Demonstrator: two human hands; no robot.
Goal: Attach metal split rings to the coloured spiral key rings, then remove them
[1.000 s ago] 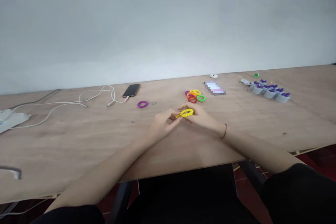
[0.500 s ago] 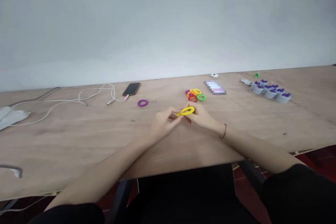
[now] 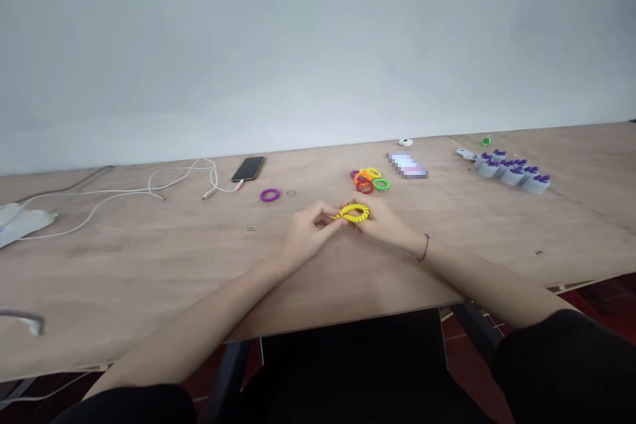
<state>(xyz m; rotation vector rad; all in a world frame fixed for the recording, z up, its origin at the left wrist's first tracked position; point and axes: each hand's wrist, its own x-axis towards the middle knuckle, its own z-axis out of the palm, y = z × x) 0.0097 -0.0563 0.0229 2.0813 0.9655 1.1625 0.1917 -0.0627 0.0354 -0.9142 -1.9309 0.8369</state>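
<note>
The left hand (image 3: 313,232) and the right hand (image 3: 381,222) form a two-handed grip. The fingers of both hands are curled inward and pinch a yellow spiral hair tie (image 3: 354,213) from opposite ends. The hair tie forms a flattened oval between the hands, near the middle of the desk (image 3: 149,265); whether it touches the surface cannot be determined. A thin red cord bracelet (image 3: 424,248) encircles the right wrist. Both forearms extend back toward the wearer and end in dark sleeves (image 3: 551,364). Just beyond the hands lies a small cluster of spiral hair ties (image 3: 364,180) in orange, red, yellow, green and purple, with the green one (image 3: 381,185) at its right edge. To the left of the hands are a single purple spiral hair tie (image 3: 269,195) and, just beside it, a small thin ring (image 3: 291,193). Farther left, a black smartphone (image 3: 248,169) is connected to a white cable (image 3: 179,180), which trails toward a white bag (image 3: 24,222) at the desk's left end. To the right of the cluster is a pixelated object (image 3: 407,165), unidentifiable, with a small white disc (image 3: 405,142) near the far edge. At far right stands a group of grey cups with purple tops (image 3: 511,173).
</note>
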